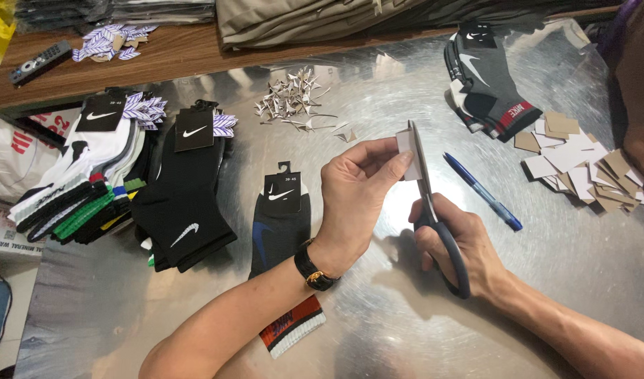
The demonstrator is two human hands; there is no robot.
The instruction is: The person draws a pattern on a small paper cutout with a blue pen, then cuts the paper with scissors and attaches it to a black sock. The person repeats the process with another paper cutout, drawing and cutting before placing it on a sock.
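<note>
Socks stacked far left on the steel surface. Left hand pinches a small card above the surface, mid-frame. Right hand grips scissors, blades at card edge. Best: hold card steady w/ fingertips clear of blades. Pen, card pile to the right. Card mostly hidden by thumb & blades; cut line unclear.

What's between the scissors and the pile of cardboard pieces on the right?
A blue pen lies on the metal table between the scissors and the cardboard pieces; otherwise bare table, in the head view.
</note>
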